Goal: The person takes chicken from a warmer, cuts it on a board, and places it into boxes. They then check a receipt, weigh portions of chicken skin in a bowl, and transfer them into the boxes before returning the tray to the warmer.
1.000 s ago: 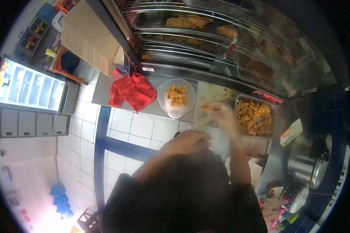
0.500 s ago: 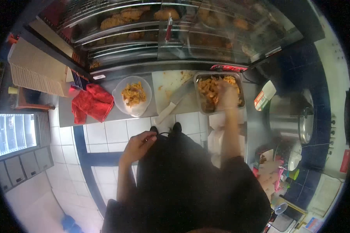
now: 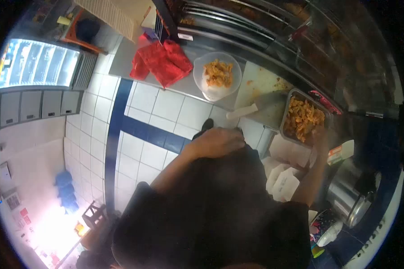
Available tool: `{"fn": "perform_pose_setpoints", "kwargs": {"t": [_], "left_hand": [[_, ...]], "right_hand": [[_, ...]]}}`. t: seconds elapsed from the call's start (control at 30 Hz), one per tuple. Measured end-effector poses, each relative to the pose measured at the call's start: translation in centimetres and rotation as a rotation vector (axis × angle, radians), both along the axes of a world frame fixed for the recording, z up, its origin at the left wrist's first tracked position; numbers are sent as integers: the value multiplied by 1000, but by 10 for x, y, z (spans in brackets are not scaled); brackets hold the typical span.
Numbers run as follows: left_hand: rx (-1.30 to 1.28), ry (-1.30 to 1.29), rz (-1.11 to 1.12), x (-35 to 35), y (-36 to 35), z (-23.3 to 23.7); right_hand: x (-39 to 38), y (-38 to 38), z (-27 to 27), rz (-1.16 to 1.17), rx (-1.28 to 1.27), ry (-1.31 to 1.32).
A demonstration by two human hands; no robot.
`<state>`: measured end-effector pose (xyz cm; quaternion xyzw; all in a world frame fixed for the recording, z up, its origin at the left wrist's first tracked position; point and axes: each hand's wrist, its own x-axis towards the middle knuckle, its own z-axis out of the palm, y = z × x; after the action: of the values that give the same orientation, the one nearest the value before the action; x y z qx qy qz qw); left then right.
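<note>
My right hand (image 3: 319, 134) is blurred at the near right edge of a metal tray (image 3: 284, 117) of fried food pieces (image 3: 304, 117); its fingers are too smeared to read. My left hand (image 3: 222, 141) rests against my dark clothing at the centre, fingers curled, with what they hold, if anything, hidden. Beyond it, a clear bowl (image 3: 204, 62) on the counter contains more fried pieces (image 3: 219, 74). A cleaver with a white handle (image 3: 242, 111) lies across a cutting board (image 3: 259, 80) between bowl and tray.
A red cloth (image 3: 162, 62) lies on the counter's left part. Open cardboard boxes (image 3: 283, 181) stand below the tray, with a large metal pot (image 3: 349, 193) to their right. A glass display case (image 3: 256, 27) runs behind the counter. White floor tiles (image 3: 159, 105) show at left.
The view has turned, so the counter now slants down to the right. My right hand has moved from over the food to the tray's near edge. My left hand's fingers are more curled.
</note>
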<state>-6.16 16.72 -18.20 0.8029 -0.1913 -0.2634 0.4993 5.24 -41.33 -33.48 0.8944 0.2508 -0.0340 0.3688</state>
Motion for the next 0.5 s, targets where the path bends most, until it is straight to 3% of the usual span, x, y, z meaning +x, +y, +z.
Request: {"fn": "perform_pose_setpoints", "kwargs": {"t": [0.03,0.1,0.17,0.2,0.23,0.3,0.37,0.43,0.5], "left_hand": [[-13,19,9,-4,-1,-3],[-40,-47,9,-7,1,-7],[-28,1,7,-6,-1,-2],[-19,-25,-17,-6,-2,-3],[-7,-58,-44,-5,-3,-2],[30,-81,-61,-4,-8,7],[47,-129,-115,-4,-18,15],[46,-186,-125,-6,-26,24],[-4,-151,-141,-5,-34,19]], "right_hand": [[-9,36,42,-370,485,82],[-11,60,79,-746,954,166],[-6,56,84,-986,1300,130],[1,38,70,-982,1297,132],[12,5,42,-733,1202,14],[22,-2,45,-496,1094,-133],[10,68,114,-628,1475,-31],[3,77,136,-471,1384,-215],[1,66,152,-570,1414,-209]]}}
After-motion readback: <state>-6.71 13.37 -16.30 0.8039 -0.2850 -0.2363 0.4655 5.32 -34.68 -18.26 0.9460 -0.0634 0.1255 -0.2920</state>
